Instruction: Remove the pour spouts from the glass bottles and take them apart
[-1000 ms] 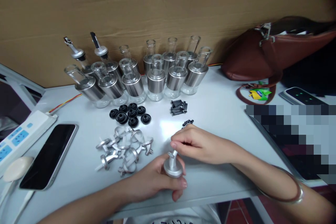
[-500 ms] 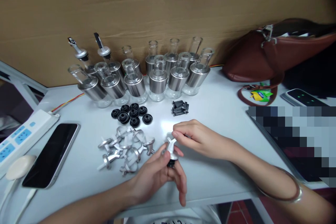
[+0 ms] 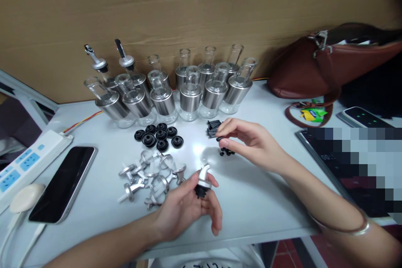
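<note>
My left hand (image 3: pixel 188 205) holds a silver pourer spout (image 3: pixel 204 176) upright, its black ribbed stopper (image 3: pixel 201 191) at the bottom, between thumb and fingers. The other fingers curl loosely below it. My right hand (image 3: pixel 248 140) is over the small black parts, thumb and forefinger close together around a small dark piece (image 3: pixel 219 138) whose kind I cannot make out. Just behind its fingertips lie black flip-cap strips (image 3: pixel 214 124). Small round black pieces (image 3: pixel 227 151) lie under the right hand. Left of the held spout is a heap of silver spouts (image 3: pixel 152 171) with pale tubes.
Black ribbed stoppers (image 3: pixel 161 135) lie beyond the spouts. Several glass bottles with steel bands (image 3: pixel 190 94) stand behind, two with pourers fitted. A phone (image 3: pixel 64 184) and power strip (image 3: pixel 31 163) are at left; a brown bag (image 3: pixel 345 67) and dark tablet-like device (image 3: pixel 339 171) at right.
My right hand has moved from the top of the spout away to the small black parts, uncovering the round pieces. My left hand keeps the spout, shifted slightly left.
</note>
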A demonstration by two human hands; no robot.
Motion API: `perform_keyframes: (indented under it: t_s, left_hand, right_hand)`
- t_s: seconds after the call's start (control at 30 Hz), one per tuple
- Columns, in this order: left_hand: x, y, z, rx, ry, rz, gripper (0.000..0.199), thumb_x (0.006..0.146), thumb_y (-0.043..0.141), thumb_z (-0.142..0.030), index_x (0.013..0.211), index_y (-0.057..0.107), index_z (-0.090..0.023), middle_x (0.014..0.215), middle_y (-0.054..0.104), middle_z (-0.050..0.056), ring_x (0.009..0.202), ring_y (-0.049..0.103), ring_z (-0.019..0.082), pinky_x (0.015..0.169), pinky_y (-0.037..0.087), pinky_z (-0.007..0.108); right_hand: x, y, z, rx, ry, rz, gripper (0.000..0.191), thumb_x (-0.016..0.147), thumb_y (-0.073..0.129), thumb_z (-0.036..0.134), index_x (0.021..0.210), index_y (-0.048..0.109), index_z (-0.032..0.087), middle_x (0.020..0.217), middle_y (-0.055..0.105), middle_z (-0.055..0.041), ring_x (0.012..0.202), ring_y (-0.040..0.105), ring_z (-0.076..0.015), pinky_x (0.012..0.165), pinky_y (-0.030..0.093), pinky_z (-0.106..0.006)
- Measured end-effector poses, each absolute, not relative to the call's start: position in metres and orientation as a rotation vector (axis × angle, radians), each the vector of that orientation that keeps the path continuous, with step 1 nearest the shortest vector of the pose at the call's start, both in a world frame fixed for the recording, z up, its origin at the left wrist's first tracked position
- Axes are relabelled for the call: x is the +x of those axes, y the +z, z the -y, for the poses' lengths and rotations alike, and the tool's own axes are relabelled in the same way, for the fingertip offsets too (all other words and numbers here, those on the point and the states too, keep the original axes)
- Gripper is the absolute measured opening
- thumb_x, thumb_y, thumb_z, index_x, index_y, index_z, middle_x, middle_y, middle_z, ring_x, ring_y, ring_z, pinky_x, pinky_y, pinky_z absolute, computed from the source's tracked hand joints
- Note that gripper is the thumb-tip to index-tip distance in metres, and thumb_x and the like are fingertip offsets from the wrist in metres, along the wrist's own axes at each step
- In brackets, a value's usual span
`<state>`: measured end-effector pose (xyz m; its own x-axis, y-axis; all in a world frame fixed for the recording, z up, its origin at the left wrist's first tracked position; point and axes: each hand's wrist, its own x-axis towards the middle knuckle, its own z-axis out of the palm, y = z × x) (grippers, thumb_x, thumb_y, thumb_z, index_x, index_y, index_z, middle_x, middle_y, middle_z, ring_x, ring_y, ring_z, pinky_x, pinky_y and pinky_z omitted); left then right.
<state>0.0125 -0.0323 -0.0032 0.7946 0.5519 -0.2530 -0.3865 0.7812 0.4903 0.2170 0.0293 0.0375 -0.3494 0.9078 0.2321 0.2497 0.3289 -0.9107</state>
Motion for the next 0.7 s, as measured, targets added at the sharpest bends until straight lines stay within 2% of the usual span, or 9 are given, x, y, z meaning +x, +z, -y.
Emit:
perform_keyframes:
  t_s: [0.13,0.3,0.4,0.53,0.63,0.7]
  left_hand:
    - [0.014,0.001,0.031,0.476,0.502,-0.440,0.036,0.088,0.049,-0.050,0.096,0.051,-0.015,0.062,0.062,0.002,0.054,0.059,0.016,0.065,0.038,0.030]
    - [0.014,-0.001,0.028,0.400,0.500,-0.468,0.037,0.088,0.048,-0.050,0.095,0.051,-0.015,0.062,0.062,0.003,0.055,0.058,0.015,0.061,0.038,0.028]
    - [0.014,-0.003,0.028,0.381,0.495,-0.473,0.036,0.088,0.048,-0.050,0.095,0.051,-0.015,0.063,0.062,0.003,0.056,0.058,0.015,0.060,0.038,0.028]
    - [0.013,-0.004,0.028,0.414,0.479,-0.499,0.035,0.088,0.050,-0.048,0.094,0.051,-0.014,0.063,0.061,0.003,0.056,0.058,0.015,0.059,0.039,0.028]
    - [0.014,-0.003,0.028,0.428,0.474,-0.515,0.035,0.088,0.050,-0.049,0.094,0.051,-0.015,0.062,0.061,0.003,0.056,0.058,0.015,0.059,0.040,0.028]
    - [0.014,-0.002,0.028,0.429,0.472,-0.517,0.035,0.088,0.050,-0.049,0.093,0.051,-0.014,0.063,0.061,0.003,0.056,0.058,0.014,0.059,0.040,0.027]
  right_hand:
    - [0.223,0.039,-0.033,-1.049,1.090,1.617,0.025,0.075,0.071,0.039,0.074,0.055,0.020,0.081,0.063,-0.0031,0.073,0.061,-0.0148,0.067,0.053,-0.029]
    - [0.233,0.047,-0.036,-1.238,0.885,1.905,0.020,0.087,0.054,0.036,0.091,0.064,0.019,0.078,0.069,-0.0048,0.071,0.064,-0.0161,0.064,0.050,-0.028]
    - [0.242,0.048,-0.040,-1.388,0.807,2.099,0.019,0.089,0.049,0.034,0.089,0.061,0.020,0.074,0.069,-0.0035,0.068,0.064,-0.0152,0.059,0.046,-0.025]
    - [0.255,0.043,-0.048,-1.473,0.818,2.184,0.017,0.087,0.052,0.037,0.082,0.052,0.020,0.064,0.062,0.0001,0.058,0.057,-0.0129,0.057,0.044,-0.024]
    - [0.266,0.038,-0.052,-1.507,0.739,2.305,0.017,0.082,0.057,0.036,0.076,0.055,0.020,0.063,0.057,0.0013,0.056,0.050,-0.0118,0.056,0.041,-0.024]
    - [0.272,0.036,-0.053,-1.553,0.807,2.356,0.013,0.081,0.056,0.032,0.076,0.058,0.020,0.065,0.058,0.0010,0.057,0.051,-0.0117,0.056,0.041,-0.023]
